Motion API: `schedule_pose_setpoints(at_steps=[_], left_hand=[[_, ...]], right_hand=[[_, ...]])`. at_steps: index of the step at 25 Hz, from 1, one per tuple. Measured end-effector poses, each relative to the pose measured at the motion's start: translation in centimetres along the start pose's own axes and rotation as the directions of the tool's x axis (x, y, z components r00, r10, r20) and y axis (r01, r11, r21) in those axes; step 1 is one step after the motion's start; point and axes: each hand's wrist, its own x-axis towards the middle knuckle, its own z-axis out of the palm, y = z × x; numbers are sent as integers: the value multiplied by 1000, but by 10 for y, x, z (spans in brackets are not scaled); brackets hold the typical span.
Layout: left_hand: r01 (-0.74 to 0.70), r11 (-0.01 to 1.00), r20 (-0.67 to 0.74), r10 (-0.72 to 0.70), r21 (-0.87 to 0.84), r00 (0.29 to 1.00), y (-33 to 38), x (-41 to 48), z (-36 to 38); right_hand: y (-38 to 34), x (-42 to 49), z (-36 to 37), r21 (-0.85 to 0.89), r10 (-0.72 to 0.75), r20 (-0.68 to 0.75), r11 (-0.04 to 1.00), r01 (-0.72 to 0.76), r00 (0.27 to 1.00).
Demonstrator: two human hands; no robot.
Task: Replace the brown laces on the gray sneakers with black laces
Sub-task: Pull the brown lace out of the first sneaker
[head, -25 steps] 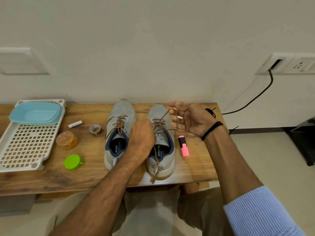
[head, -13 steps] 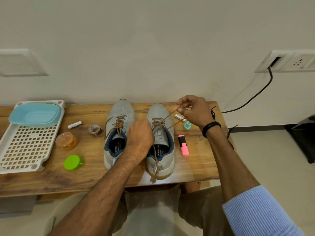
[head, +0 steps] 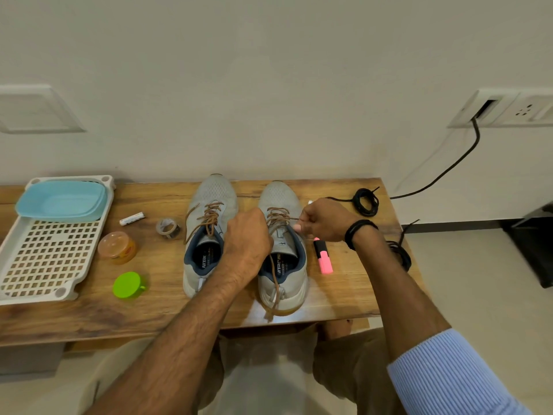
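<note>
Two gray sneakers stand side by side on the wooden table (head: 344,295), toes toward the wall. The left sneaker (head: 206,199) keeps its brown lace threaded. On the right sneaker (head: 278,194) the brown lace (head: 278,217) is partly loose, one end trailing over the heel. My left hand (head: 247,238) rests curled on that shoe's tongue, its fingers hidden. At the shoe's right edge my right hand (head: 324,218) pinches a strand of the brown lace. One coiled black lace (head: 365,202) lies at the back right, another black lace (head: 399,253) behind my right forearm.
A pink highlighter (head: 323,257) lies right of the shoes. Left of them are a tape roll (head: 167,227), a battery (head: 131,218), an orange jar (head: 117,247), a green cap (head: 128,285) and a white tray (head: 45,259) holding a blue lid (head: 61,200). A black cable (head: 443,172) hangs from the wall socket.
My right hand came down and left from the raised position, drawing the brown strand low beside the right shoe's eyelets. The left hand stayed on the tongue.
</note>
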Motion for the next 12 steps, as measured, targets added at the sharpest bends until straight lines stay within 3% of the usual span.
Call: schedule_pose_setpoints(at_steps=[5, 7, 10, 12], left_hand=[[-7, 1000, -5, 7, -8, 1000, 0, 1, 3], [-5, 1000, -2, 5, -15, 1000, 0, 1, 3], [-15, 1000, -2, 15, 11, 1000, -2, 1, 3], [-22, 999, -9, 22, 31, 1000, -3, 0, 2]], right_hand=[[2, 8, 4, -153, 167, -60, 973, -175, 984], [-3, 7, 7, -198, 226, -167, 946, -257, 960], [-3, -1, -4, -196, 315, -474, 873, -447, 822], [6, 1, -10, -90, 324, -547, 894, -438, 772]])
